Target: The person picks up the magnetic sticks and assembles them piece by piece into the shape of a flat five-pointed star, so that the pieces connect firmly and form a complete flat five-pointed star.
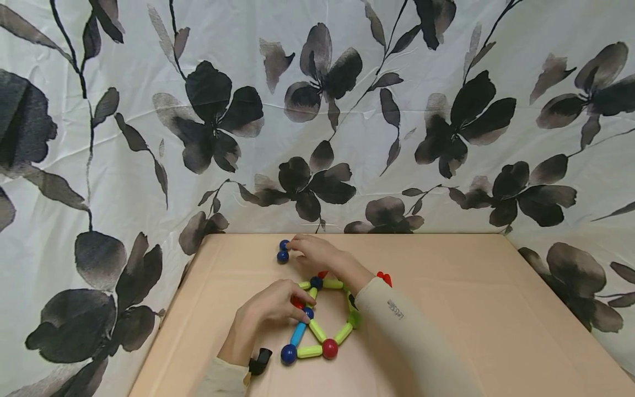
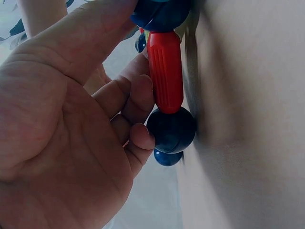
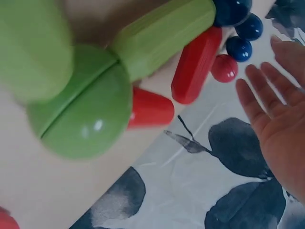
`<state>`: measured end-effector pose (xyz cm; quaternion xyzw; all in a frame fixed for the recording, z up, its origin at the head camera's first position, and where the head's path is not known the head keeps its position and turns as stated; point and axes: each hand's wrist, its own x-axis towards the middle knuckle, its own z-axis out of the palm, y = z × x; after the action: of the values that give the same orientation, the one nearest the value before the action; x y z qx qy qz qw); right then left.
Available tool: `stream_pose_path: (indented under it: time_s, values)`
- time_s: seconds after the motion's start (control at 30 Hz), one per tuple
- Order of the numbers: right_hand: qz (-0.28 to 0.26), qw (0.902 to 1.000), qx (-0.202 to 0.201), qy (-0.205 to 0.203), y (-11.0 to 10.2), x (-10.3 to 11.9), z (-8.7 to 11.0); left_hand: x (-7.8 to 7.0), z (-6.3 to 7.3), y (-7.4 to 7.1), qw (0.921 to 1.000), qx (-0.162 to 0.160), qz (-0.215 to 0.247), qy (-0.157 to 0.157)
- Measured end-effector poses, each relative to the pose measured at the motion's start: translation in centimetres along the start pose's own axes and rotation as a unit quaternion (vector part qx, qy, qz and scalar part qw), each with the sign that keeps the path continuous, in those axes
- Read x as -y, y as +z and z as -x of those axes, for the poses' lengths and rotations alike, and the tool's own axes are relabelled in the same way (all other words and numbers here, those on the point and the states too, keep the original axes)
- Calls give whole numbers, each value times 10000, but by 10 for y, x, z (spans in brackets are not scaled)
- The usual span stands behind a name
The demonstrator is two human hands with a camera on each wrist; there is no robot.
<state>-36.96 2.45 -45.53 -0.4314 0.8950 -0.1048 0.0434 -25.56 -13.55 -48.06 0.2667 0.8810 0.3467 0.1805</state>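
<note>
A magnetic building frame of lime sticks and coloured balls lies on the table, with a red ball [image 1: 329, 348] at its near corner and a light blue stick [image 1: 298, 334] to the left. My left hand [image 1: 268, 302] grips its left side, thumb at a blue ball [image 2: 162, 16] and fingers curled against a red stick [image 2: 165, 71]. At the back, my right hand [image 1: 319, 252] reaches over the frame with fingers extended, beside two loose blue balls [image 1: 283, 256]. In the right wrist view, a smaller red ball [image 3: 224, 68] and a large green ball [image 3: 86, 105] show.
Red pieces [image 1: 384, 278] lie right of the frame, partly behind the right sleeve. The light wooden table [image 1: 471, 309] meets a floral cloth [image 1: 377, 138] at its back edge. A black wrist device [image 1: 260, 361] sits on the left wrist.
</note>
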Motion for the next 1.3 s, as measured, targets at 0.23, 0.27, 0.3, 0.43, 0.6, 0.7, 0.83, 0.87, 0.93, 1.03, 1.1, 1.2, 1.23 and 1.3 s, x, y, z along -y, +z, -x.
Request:
stream_pose_path:
  time_s: [0.23,0.27,0.3,0.43,0.6,0.7,0.83,0.87,0.93,1.03,1.1,1.2,1.23,1.3]
  values:
    - [5,9976,685,-96,7,6,-14,-1,0,0,9995,-60,-215,223]
    - [56,9970,767,-51,8,7,-14,0,0,0,9995,-62,-221,217]
    - [122,9967,801,-50,9,8,-15,0,0,0,9995,-63,-237,217]
    - [456,9963,733,30,12,9,-16,0,0,-1,9995,-52,-217,203]
    - [596,9955,727,65,15,11,-14,0,0,-1,9998,-51,-125,115]
    - [630,9948,804,41,18,11,-11,0,0,-1,10000,-55,-47,38]
    - [438,9972,572,224,15,11,-1,-1,0,-1,10000,-52,-8,-6]
    - [269,9981,438,353,12,11,3,-1,0,-1,10000,-40,-8,-29]
    - [-146,9976,113,663,2,10,15,-1,-1,-1,10000,-18,-30,-54]
    - [-809,9897,-469,1087,-11,6,36,-2,-1,-1,9998,13,11,-176]
    - [-1123,9823,-771,1283,-18,1,52,-2,-1,-1,9997,20,69,-251]
    - [-1521,9706,-1071,1531,-19,-7,74,-3,-1,-1,9992,22,168,-362]
    - [-1633,9668,-1128,1607,-18,-10,80,-3,-1,0,9990,24,191,-396]
    - [-1819,9601,-1189,1760,-15,-16,92,-3,0,0,9988,25,229,-425]
